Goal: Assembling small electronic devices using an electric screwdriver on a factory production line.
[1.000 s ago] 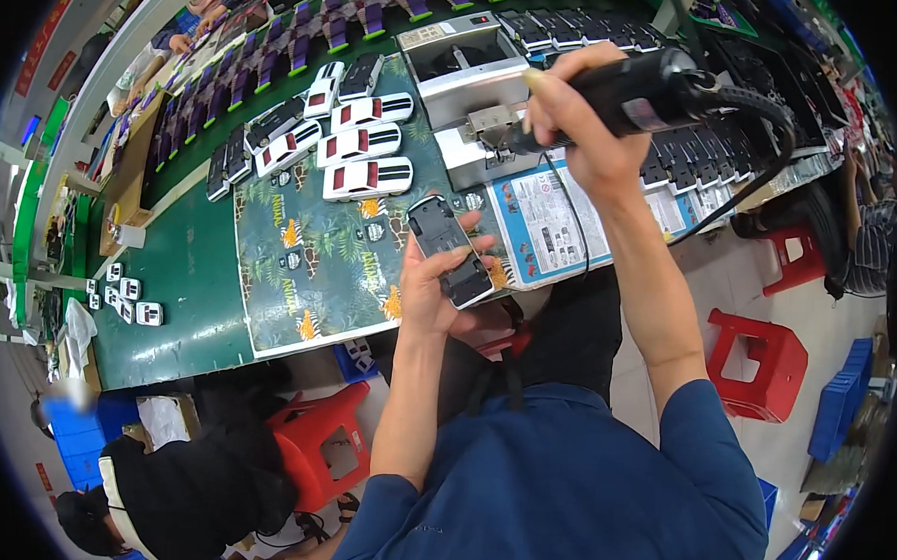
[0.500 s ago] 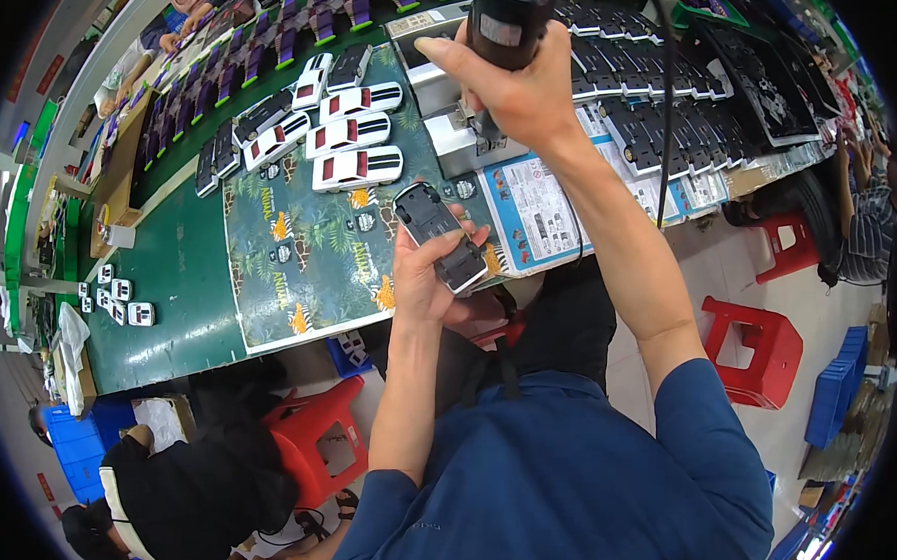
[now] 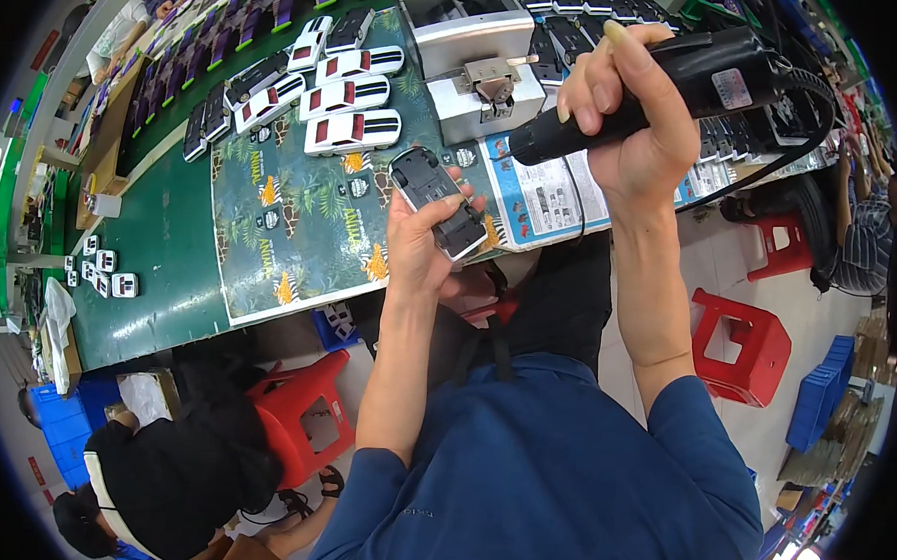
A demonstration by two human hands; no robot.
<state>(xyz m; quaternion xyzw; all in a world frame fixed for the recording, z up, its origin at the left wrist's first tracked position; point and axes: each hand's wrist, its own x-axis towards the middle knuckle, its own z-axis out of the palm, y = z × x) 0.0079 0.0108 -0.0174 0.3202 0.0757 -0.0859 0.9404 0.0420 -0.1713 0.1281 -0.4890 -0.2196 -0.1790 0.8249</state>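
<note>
- Toy car (image 3: 435, 191): black underside up, lying aslant over the right end of the patterned mat (image 3: 316, 229).
- Left hand (image 3: 418, 249): grip closed on the car, thumb across its underside.
- Right hand (image 3: 640, 133): grip curled round a black power screwdriver (image 3: 712, 81); tip points left, near the car but apart.
- Printed sheet (image 3: 547, 202): blue-edged, right of car.
- Metal fixture (image 3: 479, 41): beyond car, on green worktop (image 3: 158, 277).
- White toy cars (image 3: 355, 132): upright on mat, left of fixture.
</note>
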